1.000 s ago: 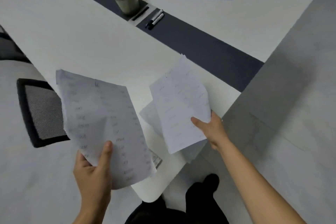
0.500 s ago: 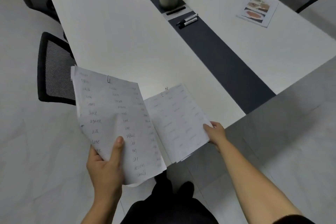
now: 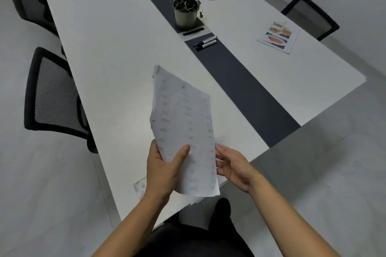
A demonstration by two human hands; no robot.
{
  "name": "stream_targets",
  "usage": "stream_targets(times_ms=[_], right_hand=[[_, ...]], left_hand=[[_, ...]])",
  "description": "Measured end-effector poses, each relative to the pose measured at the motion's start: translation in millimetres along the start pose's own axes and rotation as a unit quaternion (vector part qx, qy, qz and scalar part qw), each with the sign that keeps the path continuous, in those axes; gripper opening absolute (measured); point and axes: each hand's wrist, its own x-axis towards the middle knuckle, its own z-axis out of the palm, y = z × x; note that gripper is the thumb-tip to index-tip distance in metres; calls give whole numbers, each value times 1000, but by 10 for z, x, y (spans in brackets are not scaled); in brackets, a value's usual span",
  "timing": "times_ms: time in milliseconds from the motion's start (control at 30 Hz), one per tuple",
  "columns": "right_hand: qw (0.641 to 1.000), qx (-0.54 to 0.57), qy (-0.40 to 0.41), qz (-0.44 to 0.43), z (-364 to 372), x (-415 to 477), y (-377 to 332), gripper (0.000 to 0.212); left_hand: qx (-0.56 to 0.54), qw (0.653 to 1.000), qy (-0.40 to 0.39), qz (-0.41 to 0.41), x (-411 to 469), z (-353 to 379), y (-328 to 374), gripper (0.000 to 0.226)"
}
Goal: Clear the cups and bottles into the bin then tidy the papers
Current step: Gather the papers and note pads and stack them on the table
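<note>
**Matt paper, smooth tabletop**

The papers point(image 3: 183, 123) at centre are thin, creased, matt sheets. The table point(image 3: 108, 48) is smooth white with a slight sheen, and its dark strip point(image 3: 240, 81) is matt. The chair point(image 3: 52, 94) at left has a black mesh back. The pot point(image 3: 186, 17) is perhaps dull plastic.

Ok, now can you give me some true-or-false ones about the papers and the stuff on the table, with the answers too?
1. The left hand grips the papers with its thumb on top. True.
2. The potted plant stands on the floor. False: it stands on the table, on its dark strip.
3. Two markers lie side by side on the dark strip. True.
4. The right hand holds the picture leaflet. False: the leaflet lies flat on the table far from both hands; the right hand's fingers are at the right edge of the papers.
</note>
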Motion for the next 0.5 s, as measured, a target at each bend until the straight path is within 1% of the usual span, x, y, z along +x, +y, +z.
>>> stream_targets(times_ms=[33, 67, 100, 133, 167, 200, 233, 267, 333, 400, 500], right_hand=[[999, -18, 31, -35, -10, 22, -17, 32], [994, -46, 79, -61, -48, 57, -25, 30], [987, -76, 118, -76, -106, 110, -32, 30], [981, -104, 139, -81, -191, 167, -26, 29], [976, -134, 149, -81, -271, 222, -18, 29], [971, -168, 152, -78, -357, 286, -4, 28], [965, -200, 153, -74, -439, 365, 14, 29], [958, -232, 152, -68, -511, 445, 32, 30], [944, -289, 149, -55, -605, 590, 73, 35], [932, -335, 138, -22, -684, 726, 138, 43], [926, -365, 91, 21, -812, 841, 230, 59]], left_hand=[[18, 1000, 1, -8, 12, 48, -28, 71], [23, 999, 9, -23, 13, 79, -69, 77], [14, 999, 20, -40, 15, 101, -119, 77], [-2, 997, 33, -65, 14, 120, -178, 67], [-16, 994, 48, -92, 13, 134, -269, 50], [-15, 991, 63, -116, 8, 153, -377, 34], [9, 988, 78, -136, 12, 177, -513, 22], [42, 983, 91, -153, 11, 201, -660, 18], [102, 970, 105, -192, 18, 253, -960, 21], [151, 954, 94, -241, 42, 298, -1227, 29], [214, 931, 74, -285, 98, 352, -1478, 35]])
